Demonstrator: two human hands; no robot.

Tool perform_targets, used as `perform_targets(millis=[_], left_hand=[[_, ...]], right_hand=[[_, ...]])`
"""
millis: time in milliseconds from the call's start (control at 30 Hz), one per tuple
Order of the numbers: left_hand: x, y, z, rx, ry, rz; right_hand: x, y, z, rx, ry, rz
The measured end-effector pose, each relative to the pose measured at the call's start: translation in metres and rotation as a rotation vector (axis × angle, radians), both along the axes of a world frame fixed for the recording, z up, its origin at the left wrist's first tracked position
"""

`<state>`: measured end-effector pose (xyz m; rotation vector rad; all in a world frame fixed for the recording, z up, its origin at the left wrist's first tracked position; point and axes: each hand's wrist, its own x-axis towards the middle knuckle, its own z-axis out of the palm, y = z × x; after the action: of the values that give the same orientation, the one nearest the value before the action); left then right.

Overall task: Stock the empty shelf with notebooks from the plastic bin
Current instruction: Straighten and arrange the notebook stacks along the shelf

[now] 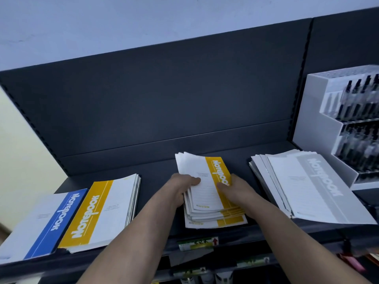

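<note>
A loose stack of small yellow-and-white notebooks (207, 177) lies in the middle of the dark shelf (155, 181). My left hand (180, 188) grips the stack's left edge, thumb on the top cover. My right hand (233, 188) holds the right edge, fingers over the yellow band. To the left lie a larger yellow notebook pile (102, 212) and a blue notebook pile (45, 222). A fanned pile of grey notebooks (307, 185) lies to the right. The plastic bin is out of view.
A white display box of black pens (348, 119) stands at the shelf's right end, behind the grey pile. The shelf's dark back panel (164, 99) rises behind. Price labels (196, 243) sit on the front rail, with lower shelves below.
</note>
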<state>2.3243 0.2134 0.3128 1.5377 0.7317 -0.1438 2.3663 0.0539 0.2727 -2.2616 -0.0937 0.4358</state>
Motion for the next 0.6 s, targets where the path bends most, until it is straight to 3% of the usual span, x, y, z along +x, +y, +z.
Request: perform_targets(millis=[167,300,400,467,600], left_hand=[[0.0,0.002,0.012,-0.029,-0.147,-0.064],[-0.002,0.014,0.019,0.103,-0.391,-0.16],[0.0,0.022,0.018,0.281,-0.577,-0.07],[-0.006,0.023,0.013,0.298,-0.629,0.005],[-0.019,0.026,-0.006,0.294,-0.671,0.0]], right_hand=[[0.002,-0.001,0.009,0.217,0.025,-0.091],[0.0,0.005,0.025,0.554,-0.176,-0.09],[-0.009,0.015,0.035,0.557,-0.378,-0.013],[-0.015,0.019,0.036,0.513,-0.449,0.034],[-0.023,0.019,0.027,0.44,-0.445,0.07]])
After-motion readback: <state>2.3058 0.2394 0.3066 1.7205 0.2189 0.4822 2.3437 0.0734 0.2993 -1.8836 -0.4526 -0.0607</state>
